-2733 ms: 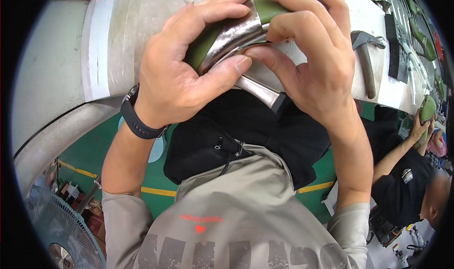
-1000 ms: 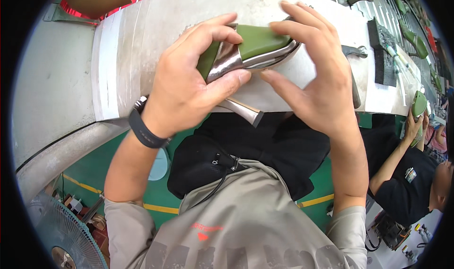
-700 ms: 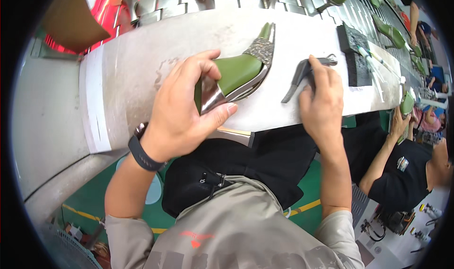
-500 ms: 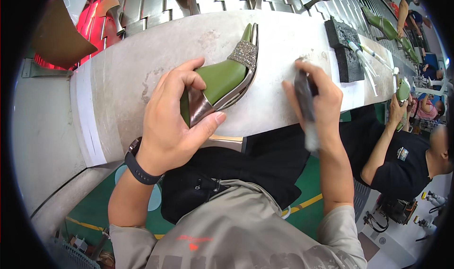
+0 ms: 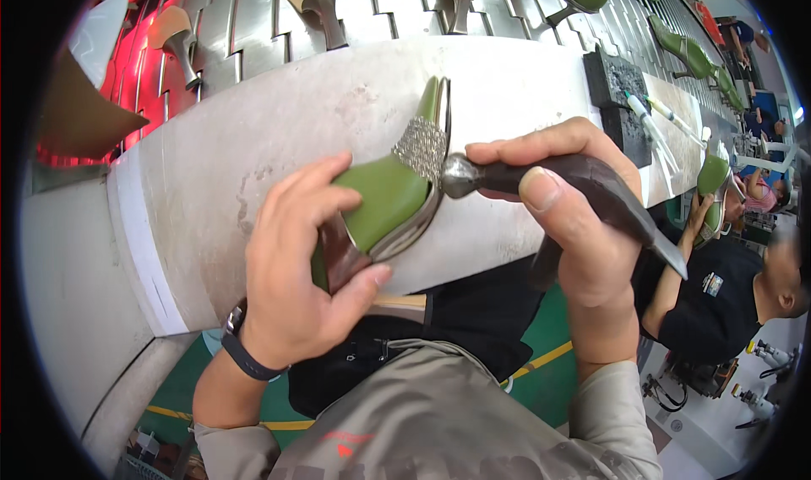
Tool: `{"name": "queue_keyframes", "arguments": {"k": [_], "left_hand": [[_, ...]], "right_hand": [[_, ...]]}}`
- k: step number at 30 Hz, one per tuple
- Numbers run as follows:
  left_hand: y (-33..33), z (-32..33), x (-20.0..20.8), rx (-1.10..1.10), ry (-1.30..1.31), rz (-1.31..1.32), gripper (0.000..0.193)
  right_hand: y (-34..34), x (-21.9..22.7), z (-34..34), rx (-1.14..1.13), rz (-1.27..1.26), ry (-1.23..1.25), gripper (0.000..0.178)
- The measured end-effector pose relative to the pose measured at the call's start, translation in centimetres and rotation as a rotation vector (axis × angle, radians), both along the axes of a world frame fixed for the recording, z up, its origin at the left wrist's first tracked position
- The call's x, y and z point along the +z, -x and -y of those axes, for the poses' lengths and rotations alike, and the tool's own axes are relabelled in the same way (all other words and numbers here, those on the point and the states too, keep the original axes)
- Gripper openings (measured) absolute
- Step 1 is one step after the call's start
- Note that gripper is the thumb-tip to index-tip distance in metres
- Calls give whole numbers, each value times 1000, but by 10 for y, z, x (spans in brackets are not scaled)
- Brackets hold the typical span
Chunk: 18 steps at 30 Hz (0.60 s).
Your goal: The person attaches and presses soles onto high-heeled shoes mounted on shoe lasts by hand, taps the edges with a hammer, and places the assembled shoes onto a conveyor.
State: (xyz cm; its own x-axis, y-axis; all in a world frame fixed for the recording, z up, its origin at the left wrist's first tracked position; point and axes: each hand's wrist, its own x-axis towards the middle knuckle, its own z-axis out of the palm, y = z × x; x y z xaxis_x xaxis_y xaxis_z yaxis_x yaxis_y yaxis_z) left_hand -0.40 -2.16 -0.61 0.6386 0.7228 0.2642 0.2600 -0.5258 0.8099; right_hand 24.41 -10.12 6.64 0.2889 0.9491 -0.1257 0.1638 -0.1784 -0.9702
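Note:
A green high-heeled shoe (image 5: 384,195) lies on its side on the pale work surface, its pointed toe facing away from me. A glittery band (image 5: 421,149) crosses its front part. My left hand (image 5: 300,256) is closed around the heel end, thumb on the near side and fingers over the upper; the heel is partly hidden. My right hand (image 5: 596,210) grips a dark hammer (image 5: 583,176) by its head. The hammer's round metal face meets the shoe's sole edge beside the band. Its tapered tail points out to the right.
Behind the bench (image 5: 211,193) runs a slatted metal conveyor (image 5: 380,7) carrying several shoes. A black block (image 5: 619,100) stands at the right, with brushes (image 5: 650,130) by it. Further right, a co-worker (image 5: 710,286) holds another green shoe (image 5: 712,195).
My right hand has brought the hammer left, against the shoe's edge. My left hand keeps its hold on the shoe. The whole view has shifted slightly, with the bench lower in it.

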Motion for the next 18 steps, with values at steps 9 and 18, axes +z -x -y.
{"name": "queue_keyframes", "arguments": {"k": [9, 18], "left_hand": [[-3, -6, 4, -56, -40, -36, 60], [1, -4, -1, -11, -48, -23, 62]], "right_hand": [[-30, -3, -47, 73, -5, -13, 31], [-36, 3, -59, 274, 4, 11, 32]]}}
